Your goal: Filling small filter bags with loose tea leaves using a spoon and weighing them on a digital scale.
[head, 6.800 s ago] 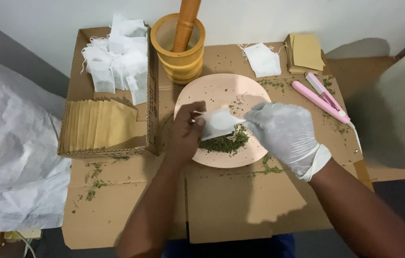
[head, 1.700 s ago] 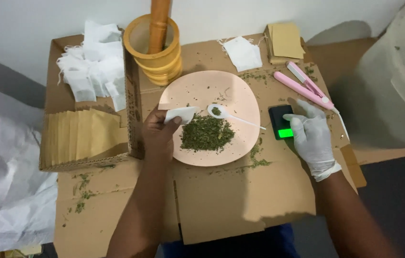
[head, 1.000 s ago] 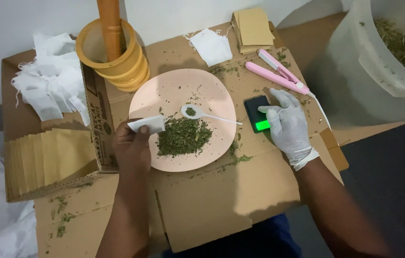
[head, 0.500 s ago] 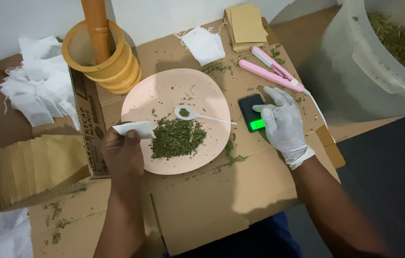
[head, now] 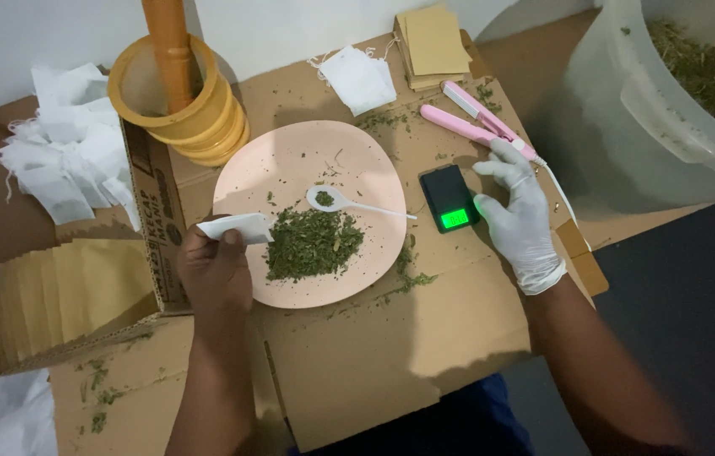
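The plate (head: pixel 307 169) is light pink, with dark green crumbled leaves (head: pixel 314 245) and a white spoon (head: pixel 349 203) on it. The right hand (head: pixel 516 221) wears a white glove. The little scale (head: pixel 449 198) is black with a bright green screen. The cardboard (head: pixel 374 355) is brown, and the mortar (head: pixel 180 105) is yellow.

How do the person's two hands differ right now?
The left hand is bare; the right hand wears a white glove. The left hand pinches a small white bag at the rim of the pink plate; the right hand holds nothing, fingers spread beside the small black scale. Both are over the cardboard surface.
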